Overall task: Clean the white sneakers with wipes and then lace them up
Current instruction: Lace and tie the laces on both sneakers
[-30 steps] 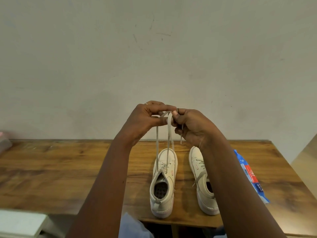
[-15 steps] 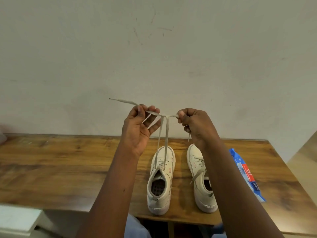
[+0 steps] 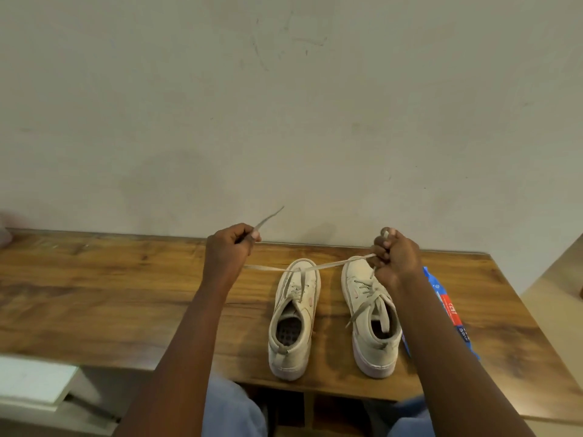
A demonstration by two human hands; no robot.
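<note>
Soft dim light, faint shadows, blurred wide-angle edges.

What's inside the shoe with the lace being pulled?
Inside the sneaker you can see a dark insole with small dots at the heel end. Farther forward, the sneaker's own top covers it, so the toe part cannot be seen.

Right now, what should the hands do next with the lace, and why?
Probably pull both ends wider to snug the crossing down: the left hand and right hand each grip a lace end, and the crossing sits above the left sneaker.
</note>
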